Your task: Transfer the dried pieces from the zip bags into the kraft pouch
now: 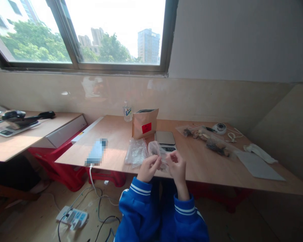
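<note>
Between my two hands is a clear plastic bag point(155, 148), held up at the front edge of the table. My left hand point(148, 167) pinches its left side, and my right hand point(177, 165) pinches the right side. What the bag contains is too unclear to make out. Just left of it lie more clear plastic bags point(136, 153), flat on the wood. Behind my hands sits a small digital scale point(165, 138), partly covered by the bag. A brown paper pouch point(145, 126) with a red label stands upright, its top open, beside the scale.
A phone point(97, 151) with a charging cable lies at left. Behind stands a clear bottle point(127, 112). To the right are filled plastic bags point(204, 136), a white dome camera point(220, 128), a white sheet point(259, 164) and a white cloth point(259, 153). A power strip point(73, 216) rests on the floor.
</note>
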`<act>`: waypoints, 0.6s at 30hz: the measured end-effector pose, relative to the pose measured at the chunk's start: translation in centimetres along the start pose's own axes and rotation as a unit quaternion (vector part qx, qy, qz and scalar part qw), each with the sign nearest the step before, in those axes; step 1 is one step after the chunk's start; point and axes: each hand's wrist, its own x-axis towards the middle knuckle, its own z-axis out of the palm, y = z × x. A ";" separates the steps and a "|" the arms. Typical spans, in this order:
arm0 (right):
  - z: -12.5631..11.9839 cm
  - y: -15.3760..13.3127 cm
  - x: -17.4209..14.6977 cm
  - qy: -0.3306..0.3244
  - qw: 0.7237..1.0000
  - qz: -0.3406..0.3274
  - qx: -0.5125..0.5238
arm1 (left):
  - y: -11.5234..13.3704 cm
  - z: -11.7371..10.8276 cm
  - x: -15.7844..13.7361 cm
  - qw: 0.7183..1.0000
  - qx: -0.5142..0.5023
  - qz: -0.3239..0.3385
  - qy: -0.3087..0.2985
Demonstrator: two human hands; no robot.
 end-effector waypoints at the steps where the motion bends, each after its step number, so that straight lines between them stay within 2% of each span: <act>1: -0.5 0.3 0.4 0.074 0.997 0.012 0.009 | 0.2 -0.3 -0.1 1.000 0.004 -0.003 0.006; 3: -1.6 0.9 1.2 0.174 0.983 0.036 0.035 | 0.4 -0.9 -0.1 1.000 0.009 -0.010 0.007; 4: -2.0 1.0 1.4 0.189 0.980 0.041 0.049 | 0.5 -1.1 -0.1 1.000 0.005 -0.014 -0.001; 7: -2.6 0.7 1.7 0.189 0.976 0.044 0.104 | -0.1 -0.8 0.1 0.996 -0.075 -0.035 -0.014; 10: -2.0 -0.3 1.5 0.196 0.962 0.068 0.179 | -1.8 0.7 0.5 0.974 -0.199 -0.101 0.041; 14: -0.6 -0.8 0.9 0.175 0.956 0.095 0.214 | -4.1 3.3 0.9 0.937 -0.255 -0.211 0.115; 16: 0.2 -0.3 0.6 0.150 0.964 0.104 0.195 | -4.8 4.4 1.2 0.913 -0.321 -0.220 0.120; 18: 0.9 0.2 0.4 0.103 0.972 0.120 0.174 | -5.2 5.0 1.5 0.897 -0.367 -0.202 0.141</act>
